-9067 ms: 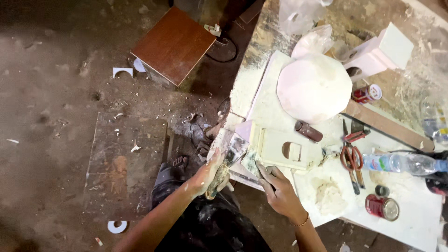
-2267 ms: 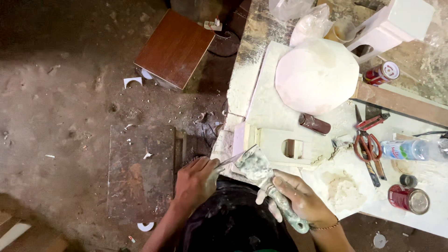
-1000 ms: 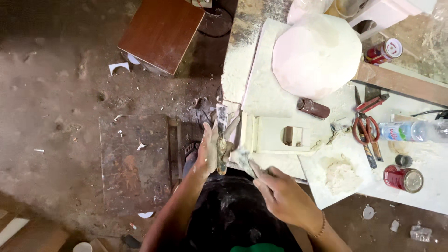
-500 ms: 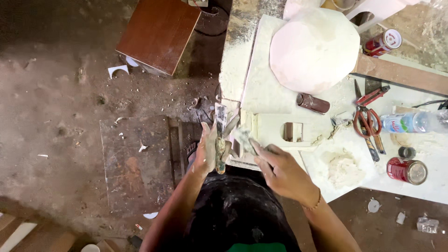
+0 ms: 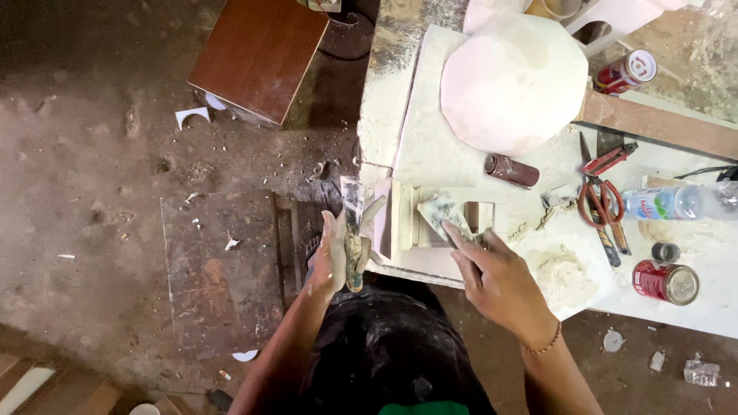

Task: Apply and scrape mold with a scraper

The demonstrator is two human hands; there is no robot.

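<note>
My left hand (image 5: 336, 253) grips a putty-smeared scraper (image 5: 353, 230) upright by its handle, blade pointing away, just left of the bench edge. My right hand (image 5: 492, 273) holds a second putty knife (image 5: 444, 213) and presses its blade on a small cream-white frame piece (image 5: 430, 223) with a rectangular hole, lying on the white bench (image 5: 715, 307). A heap of pale putty (image 5: 561, 275) lies just right of my right hand.
A big white faceted dome (image 5: 513, 81) stands at the back of the bench. Red-handled scissors (image 5: 600, 192), a plastic bottle (image 5: 676, 201), two red cans (image 5: 665, 281) (image 5: 626, 71) and a brown cylinder (image 5: 511, 170) lie around. On the dirt floor stand a brown wooden box (image 5: 257, 58) and a flat board (image 5: 219, 269).
My right hand, which held a scraper low near my body, has come up onto the bench and set its blade on the frame piece. My left hand stays upright with its scraper.
</note>
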